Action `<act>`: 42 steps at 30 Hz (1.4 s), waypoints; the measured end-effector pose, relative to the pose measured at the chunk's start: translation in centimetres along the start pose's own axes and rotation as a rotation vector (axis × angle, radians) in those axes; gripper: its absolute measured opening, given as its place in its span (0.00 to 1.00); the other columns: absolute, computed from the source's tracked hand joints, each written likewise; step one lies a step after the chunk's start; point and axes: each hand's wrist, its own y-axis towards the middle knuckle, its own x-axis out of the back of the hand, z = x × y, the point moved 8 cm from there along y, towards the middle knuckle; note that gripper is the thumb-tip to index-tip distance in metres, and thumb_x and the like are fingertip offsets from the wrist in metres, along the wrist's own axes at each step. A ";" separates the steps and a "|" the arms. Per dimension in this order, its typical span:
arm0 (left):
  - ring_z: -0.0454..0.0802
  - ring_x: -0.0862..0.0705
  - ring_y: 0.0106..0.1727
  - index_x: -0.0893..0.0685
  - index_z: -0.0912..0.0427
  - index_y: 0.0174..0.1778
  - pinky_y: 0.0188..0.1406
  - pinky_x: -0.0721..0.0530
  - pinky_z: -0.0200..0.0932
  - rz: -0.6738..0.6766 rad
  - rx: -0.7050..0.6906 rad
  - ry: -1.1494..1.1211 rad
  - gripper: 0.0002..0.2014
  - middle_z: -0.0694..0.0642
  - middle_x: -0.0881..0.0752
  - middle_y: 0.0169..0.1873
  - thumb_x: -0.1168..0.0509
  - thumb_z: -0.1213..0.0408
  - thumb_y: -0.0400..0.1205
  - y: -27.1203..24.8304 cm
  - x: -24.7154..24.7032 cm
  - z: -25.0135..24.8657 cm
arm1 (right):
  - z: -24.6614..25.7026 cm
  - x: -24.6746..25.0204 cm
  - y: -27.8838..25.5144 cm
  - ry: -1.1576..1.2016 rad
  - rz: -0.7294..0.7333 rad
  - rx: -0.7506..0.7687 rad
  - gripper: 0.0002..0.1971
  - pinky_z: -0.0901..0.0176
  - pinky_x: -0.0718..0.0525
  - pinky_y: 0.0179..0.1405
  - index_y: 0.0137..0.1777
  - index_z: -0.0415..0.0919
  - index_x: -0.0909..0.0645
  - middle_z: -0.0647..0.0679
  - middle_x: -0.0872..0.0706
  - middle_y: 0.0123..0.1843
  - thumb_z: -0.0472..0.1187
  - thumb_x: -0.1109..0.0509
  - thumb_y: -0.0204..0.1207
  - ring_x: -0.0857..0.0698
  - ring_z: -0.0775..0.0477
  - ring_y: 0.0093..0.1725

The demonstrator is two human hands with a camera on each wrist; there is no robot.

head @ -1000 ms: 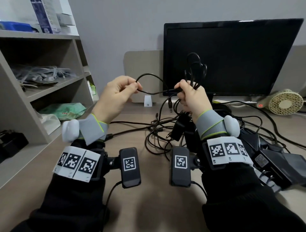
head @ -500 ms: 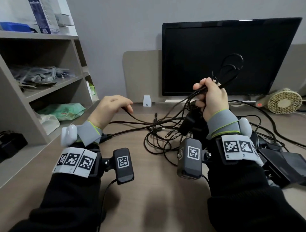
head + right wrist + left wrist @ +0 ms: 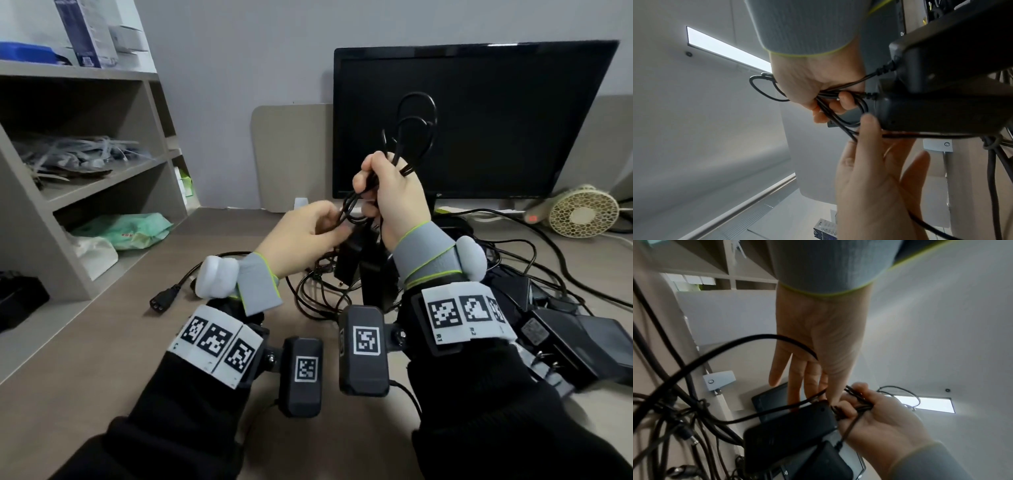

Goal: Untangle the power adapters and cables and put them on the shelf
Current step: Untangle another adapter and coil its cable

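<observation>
The right hand (image 3: 397, 202) is raised above the desk (image 3: 171, 349), in front of the monitor (image 3: 479, 120). Its fingers are curled tight around a bundle of thin black cable (image 3: 416, 137), whose loops stand up above the fist. Two black power adapters (image 3: 931, 110) hang from this bundle just below the hand; the right wrist view shows their leads running into the closed fist.

The left hand (image 3: 301, 236) is just beside the right hand, lower and to its left. Its thumb and fingertips meet at one strand of the same bundle. In the left wrist view the fingers (image 3: 797, 378) lie mostly straight, with a cable crossing the palm; whether the strand is actually pinched cannot be told.

Below both hands, a tangle of black cables (image 3: 318, 294) lies on the desk. A loose three-hole plug (image 3: 164, 299) rests at its left edge. More black adapters (image 3: 565, 335) are heaped at the right, beyond the right wrist.

The shelf (image 3: 102, 178) stands at the left of the desk, well apart from the hands. A small fan (image 3: 582, 216) sits to the right of the monitor.
</observation>
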 end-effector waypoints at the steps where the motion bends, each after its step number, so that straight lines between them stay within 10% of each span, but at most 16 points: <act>1: 0.48 0.16 0.39 0.20 0.59 0.44 0.50 0.18 0.56 0.028 0.013 -0.001 0.13 0.57 0.13 0.35 0.34 0.51 0.78 -0.1 0.1 0.3 | 0.0 0.1 0.0 0.000 -0.003 0.000 0.14 0.68 0.36 0.17 0.34 0.44 0.29 0.51 0.24 0.23 0.36 0.45 0.82 0.32 0.55 0.22; 9: 0.40 0.33 0.18 0.21 0.59 0.31 0.39 0.18 0.48 0.032 0.214 -0.154 0.13 0.43 0.32 0.13 0.39 0.65 0.83 -1.0 3.6 3.5 | -0.8 2.6 0.7 0.388 -0.100 -0.054 0.15 0.53 0.17 0.39 0.31 0.42 0.31 0.51 0.37 0.18 0.31 0.44 0.80 0.25 0.50 0.26; 12: 0.43 0.41 0.18 0.24 0.62 0.27 0.18 0.32 0.33 -0.038 0.264 -0.231 0.08 0.44 0.38 0.14 0.36 0.64 0.71 -1.8 5.8 4.4 | -0.7 1.9 0.3 0.426 -0.030 -0.093 0.15 0.58 0.20 0.28 0.31 0.43 0.34 0.52 0.42 0.19 0.32 0.46 0.80 0.33 0.52 0.20; 18: 0.38 0.41 0.14 0.24 0.62 0.27 0.17 0.46 0.31 -0.255 0.192 -0.285 0.02 0.43 0.35 0.11 0.41 0.67 0.62 -2.5 9.8 2.6 | 0.3 -2.7 -1.2 0.044 0.186 -0.068 0.14 0.68 0.39 0.17 0.33 0.44 0.33 0.55 0.40 0.18 0.35 0.45 0.81 0.43 0.55 0.17; 24: 0.38 0.31 0.18 0.20 0.53 0.29 0.24 0.37 0.40 -0.360 0.088 -0.065 0.04 0.42 0.26 0.14 0.39 0.61 0.68 -3.8 12.9 -1.1 | 1.4 -9.9 -4.2 -0.473 0.454 0.119 0.14 0.65 0.35 0.18 0.36 0.43 0.29 0.56 0.32 0.22 0.45 0.27 0.74 0.35 0.59 0.16; 29: 0.32 0.26 0.20 0.20 0.50 0.32 0.25 0.33 0.31 -0.301 -0.012 0.080 0.12 0.38 0.21 0.18 0.36 0.73 0.75 -5.0 13.9 -4.1 | 0.7 -14.2 -5.2 -0.598 0.539 0.144 0.11 0.62 0.31 0.20 0.37 0.44 0.28 0.50 0.30 0.28 0.42 0.40 0.82 0.30 0.50 0.21; 31: 0.34 0.25 0.27 0.20 0.51 0.37 0.27 0.31 0.29 -0.279 0.006 0.036 0.04 0.39 0.19 0.24 0.33 0.64 0.68 -5.7 14.4 -3.7 | 0.6 -15.1 -5.0 -0.524 0.491 0.141 0.16 0.60 0.33 0.23 0.32 0.47 0.29 0.50 0.30 0.27 0.36 0.44 0.82 0.32 0.50 0.23; 34: 0.41 0.24 0.37 0.24 0.56 0.44 0.33 0.28 0.33 -0.390 0.079 0.114 0.19 0.46 0.22 0.37 0.25 0.51 0.65 -7.8 17.0 -2.0 | 0.4 -17.6 -6.0 -0.487 0.501 0.160 0.13 0.65 0.34 0.24 0.40 0.44 0.21 0.58 0.26 0.23 0.31 0.45 0.77 0.30 0.59 0.22; 37: 0.41 0.18 0.43 0.23 0.53 0.46 0.42 0.21 0.36 -0.340 0.174 0.073 0.24 0.46 0.17 0.41 0.21 0.47 0.63 -9.1 17.7 0.1 | -0.2 -20.6 -7.2 -0.502 0.519 0.249 0.11 0.59 0.25 0.35 0.45 0.43 0.19 0.50 0.18 0.35 0.44 0.43 0.72 0.22 0.51 0.35; 42: 0.48 0.14 0.53 0.13 0.53 0.48 0.60 0.19 0.50 -0.381 0.199 0.274 0.29 0.51 0.11 0.47 0.33 0.33 0.62 -11.0 20.2 0.5 | -2.1 -24.5 -8.0 -0.542 0.524 0.238 0.14 0.53 0.21 0.43 0.60 0.36 0.20 0.48 0.20 0.43 0.35 0.43 0.80 0.21 0.45 0.44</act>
